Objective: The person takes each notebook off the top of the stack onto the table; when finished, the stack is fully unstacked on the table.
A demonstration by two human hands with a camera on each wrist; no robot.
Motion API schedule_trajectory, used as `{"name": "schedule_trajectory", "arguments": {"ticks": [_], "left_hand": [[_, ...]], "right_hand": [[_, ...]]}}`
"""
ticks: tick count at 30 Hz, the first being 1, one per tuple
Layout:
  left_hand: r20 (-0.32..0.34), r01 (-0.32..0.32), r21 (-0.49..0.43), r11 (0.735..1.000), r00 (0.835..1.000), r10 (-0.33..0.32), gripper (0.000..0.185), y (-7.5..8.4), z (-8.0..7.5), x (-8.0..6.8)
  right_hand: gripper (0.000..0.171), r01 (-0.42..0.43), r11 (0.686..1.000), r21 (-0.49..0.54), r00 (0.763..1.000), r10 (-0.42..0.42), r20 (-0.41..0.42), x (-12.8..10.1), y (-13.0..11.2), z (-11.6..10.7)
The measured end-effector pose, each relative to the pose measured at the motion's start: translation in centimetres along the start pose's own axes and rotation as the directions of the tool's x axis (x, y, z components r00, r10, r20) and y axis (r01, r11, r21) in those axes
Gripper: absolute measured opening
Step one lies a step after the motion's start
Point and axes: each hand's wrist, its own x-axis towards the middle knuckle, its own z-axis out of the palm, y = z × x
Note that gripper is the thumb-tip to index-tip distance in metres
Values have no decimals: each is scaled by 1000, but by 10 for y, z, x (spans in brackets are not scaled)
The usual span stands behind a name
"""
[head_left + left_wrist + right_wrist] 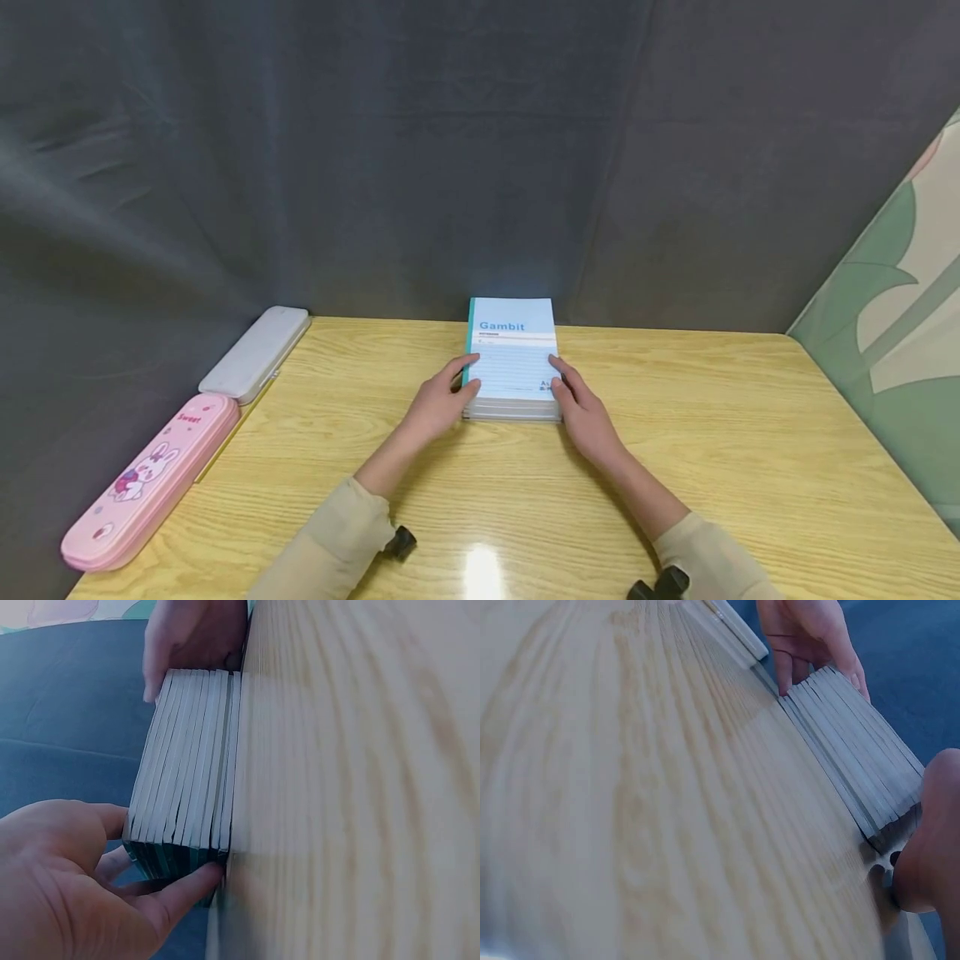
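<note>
Mid-table, I have my left hand (pixel 435 406) and right hand (pixel 587 414) clasping the notebook stack (pixel 513 360) by its sides; squared and flat on the wood, not yet lifted.

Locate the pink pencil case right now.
In the head view the pink pencil case lies at the table's left edge, just nearer than the white case, well left of the notebook stack between both hands.
</note>
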Motion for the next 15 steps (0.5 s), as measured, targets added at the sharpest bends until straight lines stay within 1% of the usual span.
{"name": "schedule_trajectory", "arguments": {"ticks": [3,8,15], "left_hand": [[-4,2,-25,1000,1000,-3,47,-1,0,0],[-13,-12,-27,1000,1000,12,46,-2,1,-1],[-22,-21,-41,999,1000,20,45,-4,0,1]], "right_hand": [[54,4,1000,29,1000,-3,-8,-1,0,-1],[55,12,998,55,1000,-11,-18,0,0,0],[60,1,998,58,1000,0,-15,2,1,0]]}}
